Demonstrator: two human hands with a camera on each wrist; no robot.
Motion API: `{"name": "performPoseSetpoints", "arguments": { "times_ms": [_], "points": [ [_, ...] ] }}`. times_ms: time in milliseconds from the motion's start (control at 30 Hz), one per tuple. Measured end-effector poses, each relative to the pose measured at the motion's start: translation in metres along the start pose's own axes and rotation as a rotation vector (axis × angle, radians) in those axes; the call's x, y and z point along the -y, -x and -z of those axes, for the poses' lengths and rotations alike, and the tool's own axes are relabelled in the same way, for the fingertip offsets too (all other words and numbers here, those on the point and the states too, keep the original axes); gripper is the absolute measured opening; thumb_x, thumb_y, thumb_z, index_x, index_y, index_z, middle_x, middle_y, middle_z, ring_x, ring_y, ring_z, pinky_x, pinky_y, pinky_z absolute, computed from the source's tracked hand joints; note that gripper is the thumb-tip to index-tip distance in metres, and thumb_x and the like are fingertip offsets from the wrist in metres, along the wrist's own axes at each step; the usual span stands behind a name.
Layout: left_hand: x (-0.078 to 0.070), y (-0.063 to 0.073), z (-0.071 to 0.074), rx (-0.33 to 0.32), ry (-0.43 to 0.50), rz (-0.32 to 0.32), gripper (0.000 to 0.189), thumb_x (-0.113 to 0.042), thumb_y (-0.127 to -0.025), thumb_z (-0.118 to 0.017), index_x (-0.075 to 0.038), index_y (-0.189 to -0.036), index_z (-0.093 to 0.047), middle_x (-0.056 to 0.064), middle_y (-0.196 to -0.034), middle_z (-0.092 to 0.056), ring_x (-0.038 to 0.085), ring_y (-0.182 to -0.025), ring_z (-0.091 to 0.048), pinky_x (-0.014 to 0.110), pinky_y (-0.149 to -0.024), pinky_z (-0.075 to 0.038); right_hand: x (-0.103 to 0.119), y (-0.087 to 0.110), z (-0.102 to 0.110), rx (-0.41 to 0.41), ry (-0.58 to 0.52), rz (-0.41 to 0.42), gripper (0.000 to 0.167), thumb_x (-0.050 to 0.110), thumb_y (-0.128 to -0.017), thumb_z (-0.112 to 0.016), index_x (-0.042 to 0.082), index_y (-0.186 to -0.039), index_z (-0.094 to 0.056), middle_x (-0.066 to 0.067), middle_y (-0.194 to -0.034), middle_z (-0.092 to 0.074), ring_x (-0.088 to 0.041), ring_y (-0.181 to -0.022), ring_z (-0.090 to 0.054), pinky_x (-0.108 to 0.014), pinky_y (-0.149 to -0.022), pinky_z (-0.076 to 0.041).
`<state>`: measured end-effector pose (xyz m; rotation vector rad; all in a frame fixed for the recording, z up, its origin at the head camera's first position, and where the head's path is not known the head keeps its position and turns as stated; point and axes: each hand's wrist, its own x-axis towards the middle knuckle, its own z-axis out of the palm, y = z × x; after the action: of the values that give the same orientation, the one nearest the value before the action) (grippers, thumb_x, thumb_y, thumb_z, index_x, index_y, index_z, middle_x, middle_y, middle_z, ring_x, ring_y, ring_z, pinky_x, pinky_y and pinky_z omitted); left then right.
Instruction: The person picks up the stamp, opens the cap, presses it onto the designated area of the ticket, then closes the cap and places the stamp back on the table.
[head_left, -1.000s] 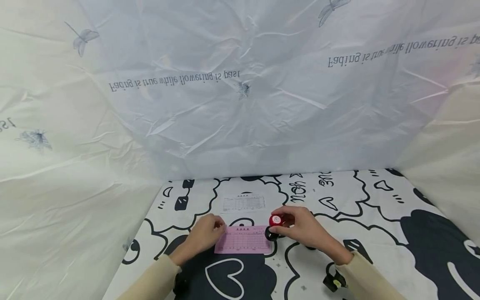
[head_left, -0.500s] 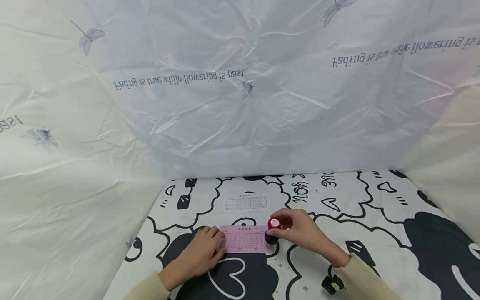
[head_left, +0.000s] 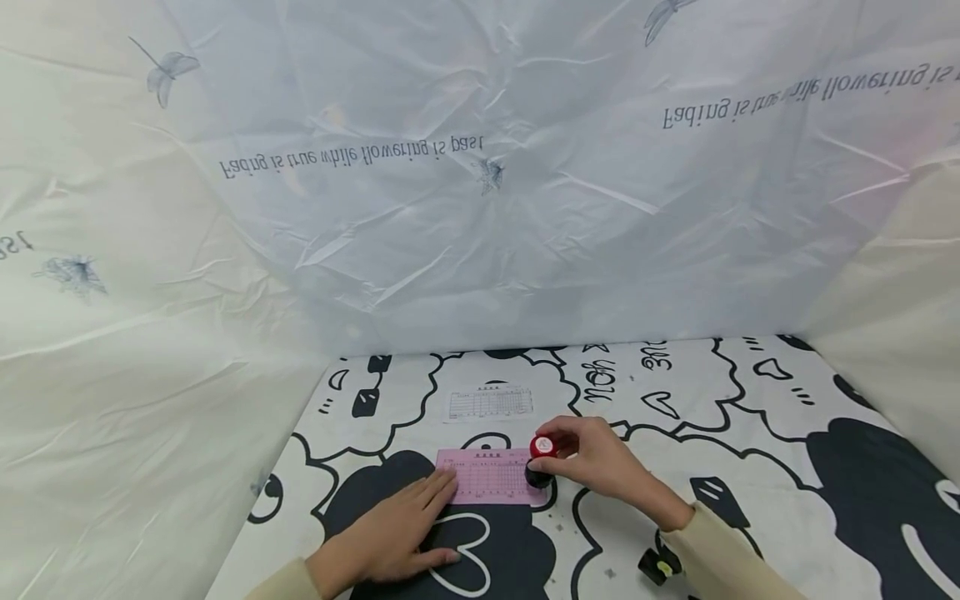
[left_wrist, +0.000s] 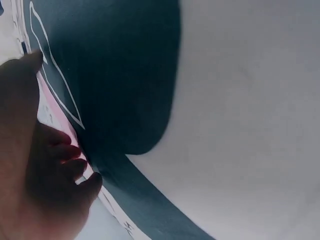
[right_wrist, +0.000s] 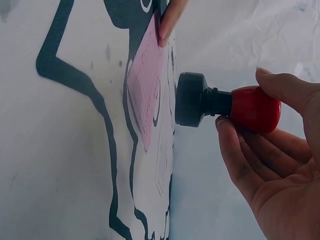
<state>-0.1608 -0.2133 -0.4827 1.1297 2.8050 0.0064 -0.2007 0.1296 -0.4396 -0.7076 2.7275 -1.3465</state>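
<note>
A pink printed form (head_left: 487,479) lies flat on the patterned cloth. Across its left end rests my left hand (head_left: 401,525), fingers straight and thumb spread away on the cloth. In the left wrist view, that hand (left_wrist: 45,150) is dark and partly cut off by the frame's edge. My right hand (head_left: 600,458) holds a stamp with a red knob (head_left: 543,447) and a black base (head_left: 537,473) at the form's right end. Thumb and fingers pinch the red knob in the right wrist view, where a gap shows between the stamp (right_wrist: 192,100) and the pink form (right_wrist: 148,75).
Beyond the pink form lies a white printed slip (head_left: 490,403). A small black object with a yellow-green spot (head_left: 660,565) is near the right sleeve. Wrinkled white sheeting (head_left: 480,250) closes off the back and both sides.
My left hand has gone from raised curled fingers at the form's left edge to lying flat on it. The right hand and stamp have shifted slightly left, onto the form's right end.
</note>
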Motion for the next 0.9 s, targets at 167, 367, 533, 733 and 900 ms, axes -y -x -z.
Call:
{"name": "performPoseSetpoints", "arguments": {
  "times_ms": [167, 367, 533, 733, 900],
  "points": [
    [0.001, 0.008, -0.006, 0.011, -0.036, -0.024, 0.107, -0.088, -0.095, -0.03, -0.009, -0.167, -0.026, 0.008, -0.176, -0.024, 0.025, -0.163, -0.026, 0.051, -0.128, -0.034, 0.001, -0.001, -0.003, 0.014, -0.014, 0.003, 0.032, 0.037, -0.087, -0.087, 0.019, -0.111, -0.076, 0.006, -0.101, -0.076, -0.004, -0.088, -0.07, -0.023, -0.081, -0.061],
    [0.006, 0.017, -0.009, -0.018, -0.095, -0.054, 0.111, -0.091, -0.092, -0.031, -0.01, -0.168, -0.024, 0.006, -0.176, -0.024, 0.023, -0.162, -0.029, 0.053, -0.124, -0.037, -0.001, -0.003, -0.009, 0.039, -0.031, 0.015, 0.03, 0.033, -0.087, -0.087, 0.017, -0.11, -0.076, 0.006, -0.099, -0.076, -0.003, -0.087, -0.069, -0.022, -0.078, -0.06],
    [0.006, 0.02, -0.007, -0.013, -0.116, -0.056, 0.112, -0.091, -0.091, -0.032, -0.009, -0.167, -0.026, 0.006, -0.176, -0.025, 0.023, -0.161, -0.032, 0.053, -0.123, -0.038, -0.003, -0.003, -0.016, 0.056, -0.04, 0.032, 0.03, 0.032, -0.086, -0.088, 0.017, -0.109, -0.076, 0.006, -0.098, -0.076, -0.003, -0.084, -0.069, -0.023, -0.076, -0.06],
    [0.005, 0.021, -0.006, -0.009, -0.121, -0.053, 0.113, -0.092, -0.09, -0.032, -0.008, -0.167, -0.028, 0.006, -0.176, -0.026, 0.023, -0.161, -0.033, 0.053, -0.124, -0.038, -0.002, -0.002, -0.021, 0.088, -0.064, 0.019, 0.029, 0.031, -0.084, -0.09, 0.018, -0.107, -0.076, 0.006, -0.096, -0.076, -0.004, -0.081, -0.07, -0.022, -0.073, -0.06],
    [0.005, 0.02, -0.005, 0.014, -0.077, -0.044, 0.112, -0.091, -0.091, -0.034, -0.009, -0.167, -0.027, 0.006, -0.177, -0.024, 0.023, -0.161, -0.031, 0.053, -0.125, -0.036, -0.001, -0.004, -0.023, 0.1, -0.085, 0.015, 0.03, 0.031, -0.083, -0.091, 0.017, -0.105, -0.075, 0.005, -0.095, -0.077, -0.006, -0.08, -0.07, -0.021, -0.072, -0.059]
  ]
}}
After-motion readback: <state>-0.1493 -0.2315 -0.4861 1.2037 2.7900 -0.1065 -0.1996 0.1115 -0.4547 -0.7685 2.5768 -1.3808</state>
